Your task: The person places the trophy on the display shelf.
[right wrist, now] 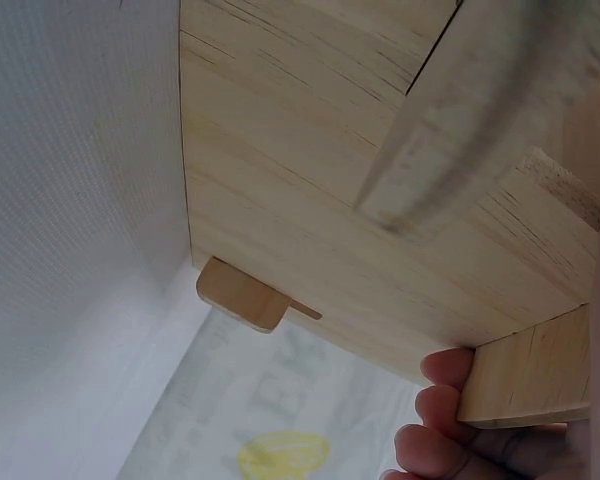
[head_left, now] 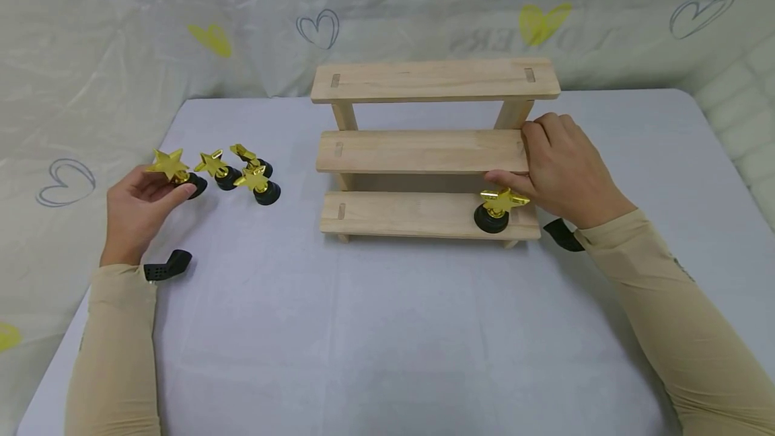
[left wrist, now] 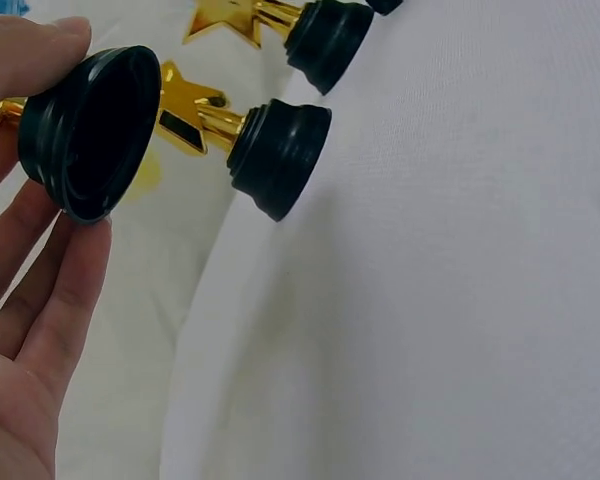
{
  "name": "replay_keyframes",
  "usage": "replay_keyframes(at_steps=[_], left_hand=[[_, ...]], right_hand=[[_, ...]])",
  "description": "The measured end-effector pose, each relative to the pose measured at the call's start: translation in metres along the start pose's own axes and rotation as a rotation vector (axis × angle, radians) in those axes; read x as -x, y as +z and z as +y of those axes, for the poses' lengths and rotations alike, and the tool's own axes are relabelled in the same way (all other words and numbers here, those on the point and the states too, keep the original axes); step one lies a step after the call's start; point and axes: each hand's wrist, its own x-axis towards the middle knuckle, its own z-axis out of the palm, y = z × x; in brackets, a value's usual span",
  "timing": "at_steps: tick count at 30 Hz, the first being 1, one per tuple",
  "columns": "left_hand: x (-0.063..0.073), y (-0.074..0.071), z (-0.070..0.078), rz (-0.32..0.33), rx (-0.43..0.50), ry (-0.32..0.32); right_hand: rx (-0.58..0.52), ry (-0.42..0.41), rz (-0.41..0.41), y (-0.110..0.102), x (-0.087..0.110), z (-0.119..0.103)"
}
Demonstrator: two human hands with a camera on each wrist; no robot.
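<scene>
On the left, my left hand holds a small trophy with a gold star and a round black base. Its hollow underside faces the left wrist camera, with thumb and fingers around the black base. My right hand grips the right end of the middle step of a three-tier wooden shelf. In the right wrist view, fingertips curl around the board's end. Another star trophy stands on the lowest step at its right, just below my right thumb.
Three more star trophies, among them a front one, stand close together right of my left hand. A white cloth covers the table. Behind the shelf hangs a pale sheet printed with hearts.
</scene>
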Motion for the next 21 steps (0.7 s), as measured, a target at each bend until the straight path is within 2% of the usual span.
replay_keyframes(at_steps=[7, 14, 18, 21], left_hand=[[0.000, 0.002, 0.004, 0.016, 0.017, 0.014], [0.001, 0.004, 0.010, 0.007, 0.093, 0.036], [0.001, 0.005, 0.015, -0.002, 0.120, 0.058], [0.001, 0.007, 0.018, -0.002, 0.094, 0.071]], right_hand=[[-0.010, -0.008, 0.012, 0.001, 0.000, 0.000], [0.003, 0.004, -0.074, -0.002, 0.000, 0.001], [0.002, 0.008, -0.067, -0.002, 0.000, 0.001], [-0.002, 0.010, -0.054, -0.001, 0.001, 0.001]])
